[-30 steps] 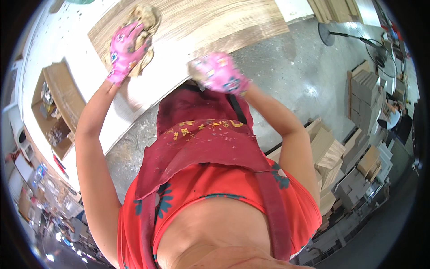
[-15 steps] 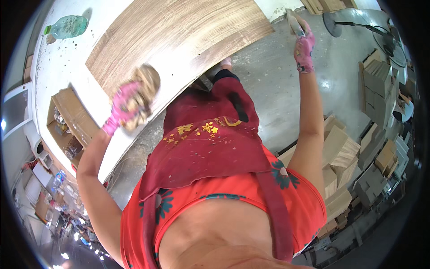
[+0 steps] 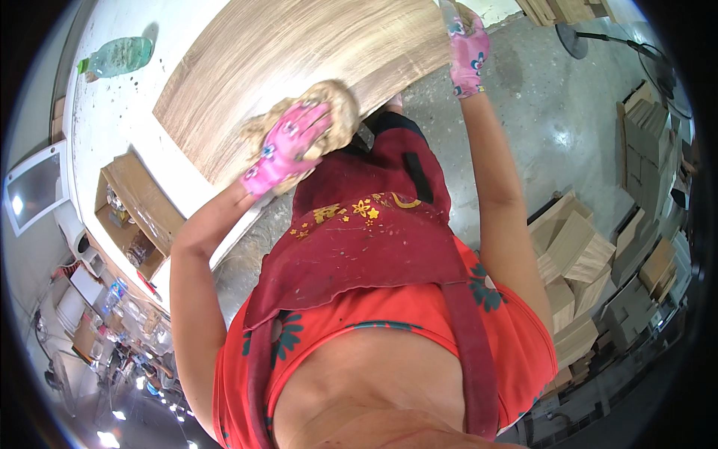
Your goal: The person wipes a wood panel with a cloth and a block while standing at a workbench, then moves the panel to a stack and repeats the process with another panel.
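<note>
My left hand (image 3: 290, 141), in a pink floral glove, presses a crumpled tan cloth (image 3: 338, 112) at the near edge of a wood-grain board (image 3: 269, 52). The fingers are closed over the cloth, which spreads out on both sides of the palm. In a matching glove, my right hand (image 3: 469, 56) is raised by the board's right end. It grips a thin, flat grey piece (image 3: 450, 16) that points away from me; its kind is not clear, and the frame edge cuts off its tip. The board lies on a white tabletop (image 3: 93, 161).
A green-tinted clear bottle (image 3: 123, 57) lies on its side at the far left of the table. A cardboard box (image 3: 142, 202) with small items sits nearer. Stacked wood panels (image 3: 576, 254) stand on the right, and a floor fan (image 3: 658, 63) is behind them.
My left hand has moved right with the cloth along the board's near edge. My right hand has come left with the flat piece, from over the floor to the board's right end.
</note>
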Demonstrator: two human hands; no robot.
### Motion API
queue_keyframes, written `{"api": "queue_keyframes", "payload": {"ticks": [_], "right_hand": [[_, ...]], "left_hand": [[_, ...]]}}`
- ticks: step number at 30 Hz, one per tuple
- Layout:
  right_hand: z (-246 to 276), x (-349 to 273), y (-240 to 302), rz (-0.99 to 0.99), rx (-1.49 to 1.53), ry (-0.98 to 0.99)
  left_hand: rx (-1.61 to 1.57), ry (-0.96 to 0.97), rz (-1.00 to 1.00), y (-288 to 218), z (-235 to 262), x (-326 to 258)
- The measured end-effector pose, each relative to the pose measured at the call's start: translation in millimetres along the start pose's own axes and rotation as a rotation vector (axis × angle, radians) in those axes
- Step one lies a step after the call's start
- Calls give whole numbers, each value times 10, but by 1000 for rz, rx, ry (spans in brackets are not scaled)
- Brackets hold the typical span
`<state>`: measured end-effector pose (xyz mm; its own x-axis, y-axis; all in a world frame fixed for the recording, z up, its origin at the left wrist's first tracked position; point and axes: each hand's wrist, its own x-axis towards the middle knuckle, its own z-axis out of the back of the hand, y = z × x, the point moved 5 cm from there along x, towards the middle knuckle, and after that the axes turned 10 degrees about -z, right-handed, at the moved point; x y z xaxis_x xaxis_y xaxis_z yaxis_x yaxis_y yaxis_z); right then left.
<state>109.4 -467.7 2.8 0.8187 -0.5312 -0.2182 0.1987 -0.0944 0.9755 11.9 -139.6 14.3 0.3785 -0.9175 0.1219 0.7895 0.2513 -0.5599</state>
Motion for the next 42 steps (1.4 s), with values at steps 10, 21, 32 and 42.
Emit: {"api": "queue_keyframes", "payload": {"ticks": [10,21,32,42], "right_hand": [[290,317,-511,-122,698,-12],[1266,-47,-845,142,347,-473],[-690,-1190,83,670,-529,972],[-1383,-816,-337,350,-516,1134]], "left_hand": [[116,-35,-160,326,-94,2054],[51,-8,-247,441,-276,3000],[157,21,-268,525,-252,3336],[250,-55,-138,872,-155,3308]]}}
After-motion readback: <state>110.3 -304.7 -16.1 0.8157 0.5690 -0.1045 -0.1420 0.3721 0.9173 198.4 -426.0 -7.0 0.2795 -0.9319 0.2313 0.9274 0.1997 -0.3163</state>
